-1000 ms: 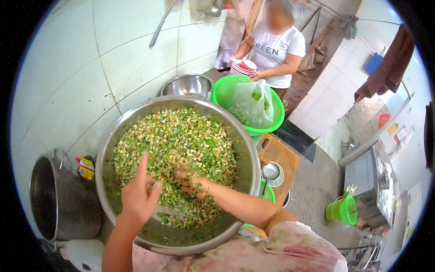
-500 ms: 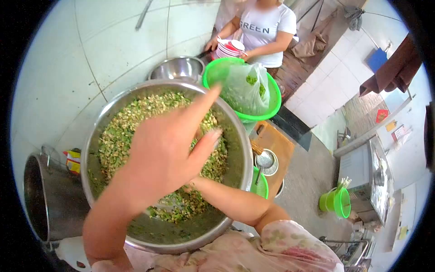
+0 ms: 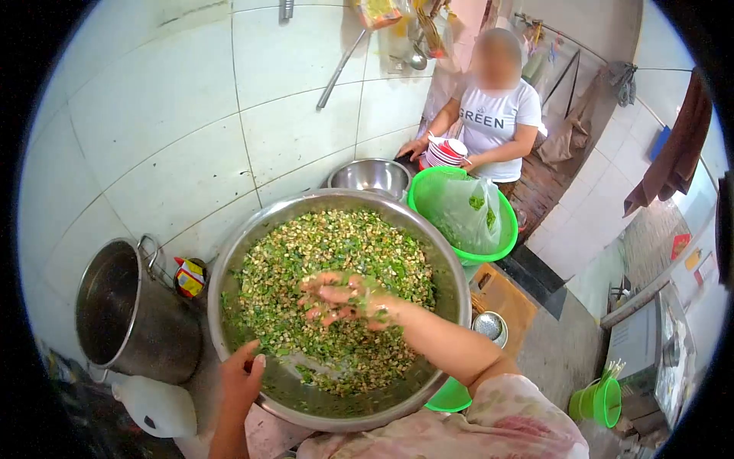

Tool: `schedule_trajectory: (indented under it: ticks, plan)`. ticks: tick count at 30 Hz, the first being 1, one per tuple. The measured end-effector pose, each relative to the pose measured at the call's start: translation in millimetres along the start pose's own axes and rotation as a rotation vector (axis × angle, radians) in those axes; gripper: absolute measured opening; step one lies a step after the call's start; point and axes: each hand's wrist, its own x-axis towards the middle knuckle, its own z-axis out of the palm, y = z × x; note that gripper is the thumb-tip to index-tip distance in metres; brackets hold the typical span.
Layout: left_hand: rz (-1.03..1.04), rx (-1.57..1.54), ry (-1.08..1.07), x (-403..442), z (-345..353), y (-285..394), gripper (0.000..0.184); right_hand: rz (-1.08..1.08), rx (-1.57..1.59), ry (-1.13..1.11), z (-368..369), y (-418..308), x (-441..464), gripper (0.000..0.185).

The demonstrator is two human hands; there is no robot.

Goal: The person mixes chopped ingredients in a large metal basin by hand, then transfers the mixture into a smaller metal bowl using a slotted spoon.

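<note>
A wide steel basin holds a chopped mix of green leaves and small pale cubes. My right hand reaches into the middle of the mix, its fingers loosely curled and apart, with green bits clinging to them and the wrist. At the basin's near left rim is my left hand, thumb and forefinger apart and holding nothing; whether it touches the rim I cannot tell. Part of the basin's bare floor shows near its front side.
Left stand a deep steel pot and a white plastic jug. Behind the basin are a smaller steel bowl and a green tub with a bag of greens. A person handles stacked red-and-white bowls.
My left hand has moved from above the basin down to its near left rim, uncovering the mix and my right hand. The view has shifted, so the basin appears farther right and lower.
</note>
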Motion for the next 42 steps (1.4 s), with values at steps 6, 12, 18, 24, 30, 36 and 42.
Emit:
schedule_trajectory:
  ticks: [6, 12, 18, 24, 30, 36, 42]
  plan:
    - [0.057, -0.065, 0.222, -7, 11, -17, 0.021, 0.129, -1.441, -0.248, -40, 80, 52, 0.066]
    - [0.107, 0.085, 0.256, -3, 16, -13, 0.018, -0.137, -1.408, 0.346, -81, -1, 131, 0.057]
    - [0.108, 0.178, 0.244, 4, 14, -7, 0.017, 0.252, -0.949, 0.43, -145, 76, 231, 0.054]
    - [0.033, 0.25, 0.154, 0, 13, -17, 0.014, 0.428, -1.294, -0.057, -73, 158, 244, 0.052]
    - [0.105, 0.246, 0.218, 1, 19, -16, 0.014, 0.398, -1.781, -0.642, -18, 238, 131, 0.052]
    - [0.037, 0.148, 0.194, -2, 16, -12, 0.014, 0.271, -1.092, -0.316, -15, 129, 40, 0.052]
    - [0.143, 0.212, 0.183, -5, 18, -8, 0.014, -0.361, -0.694, 0.129, -2, -15, -18, 0.056]
